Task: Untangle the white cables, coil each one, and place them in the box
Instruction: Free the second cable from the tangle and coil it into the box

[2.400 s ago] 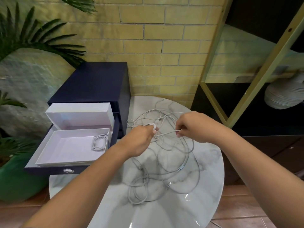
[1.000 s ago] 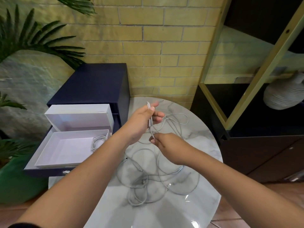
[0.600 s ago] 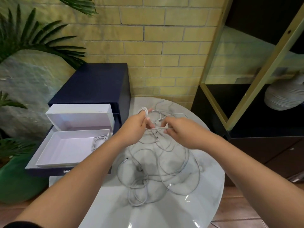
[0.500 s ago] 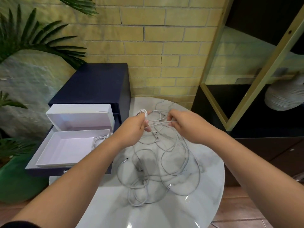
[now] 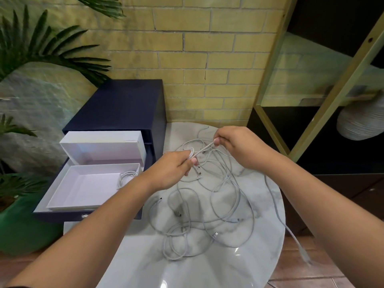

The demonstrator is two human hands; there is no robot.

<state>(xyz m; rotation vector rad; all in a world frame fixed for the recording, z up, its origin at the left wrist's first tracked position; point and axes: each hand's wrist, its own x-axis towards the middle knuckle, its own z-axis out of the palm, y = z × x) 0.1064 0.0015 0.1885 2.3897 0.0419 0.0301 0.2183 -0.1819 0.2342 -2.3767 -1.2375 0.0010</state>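
Spanning the gap between the hands, a short run of white cable (image 5: 204, 149) is held slanting up to the right: a small coil (image 5: 190, 152) is gripped in the left hand (image 5: 172, 170), and the strand is pinched by the right hand (image 5: 236, 146). The tangle (image 5: 207, 213) is spread below on the marble table (image 5: 207, 273). The white box (image 5: 83, 190), at the frame's left with one coiled cable (image 5: 126, 175) inside, lies nearer the left hand.

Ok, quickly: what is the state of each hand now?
Left hand: closed, gripping a loop of cable.
Right hand: closed, pinching that cable.
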